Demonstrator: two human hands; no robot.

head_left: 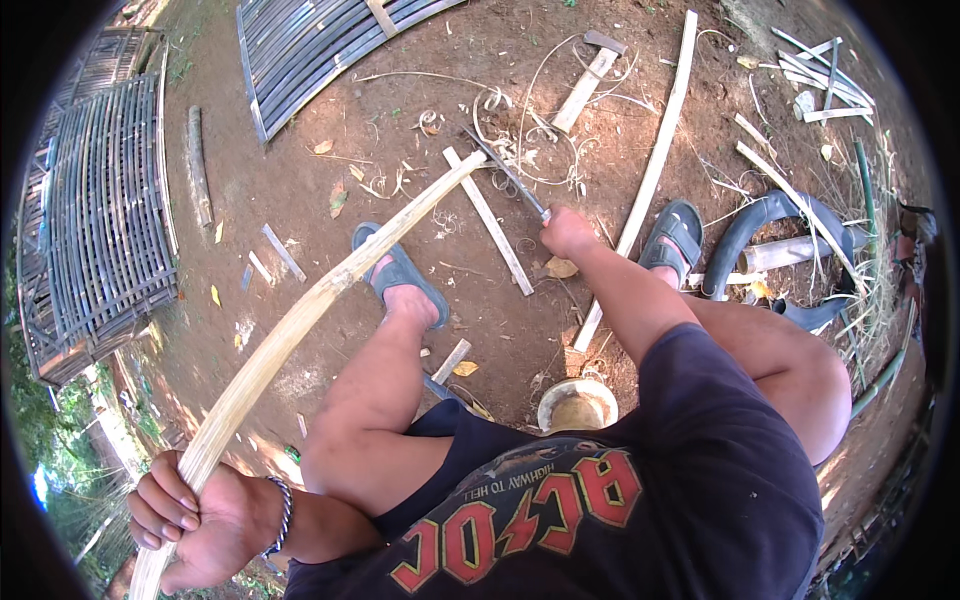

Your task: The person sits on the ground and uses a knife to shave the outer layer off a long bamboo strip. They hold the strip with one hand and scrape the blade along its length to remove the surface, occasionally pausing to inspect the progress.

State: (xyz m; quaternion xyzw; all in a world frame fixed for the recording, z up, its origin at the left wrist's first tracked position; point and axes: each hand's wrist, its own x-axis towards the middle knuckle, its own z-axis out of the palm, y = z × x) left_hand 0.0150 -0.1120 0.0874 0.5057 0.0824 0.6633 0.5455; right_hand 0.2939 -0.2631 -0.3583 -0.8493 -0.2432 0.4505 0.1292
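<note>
My left hand [205, 520], at the lower left, is wrapped round the near end of a long pale split bamboo strip [290, 320]. The strip slants up and away across my left foot to the middle of the ground. My right hand [568, 232] is closed on the handle of a long narrow knife [515, 183]. Its dark blade points up and left and crosses the strip's far end, where thin curled shavings [525, 150] lie about. Whether the edge bites into the strip is too small to tell.
A hammer [590, 85] lies beyond the knife. Pale slats [490, 222] and a long pole [655, 170] lie on the dirt. Slatted bamboo panels [100, 200] stand left. A black curved tube [735, 235] is right of my right sandal [675, 240]; a round bowl [578, 405] sits between my legs.
</note>
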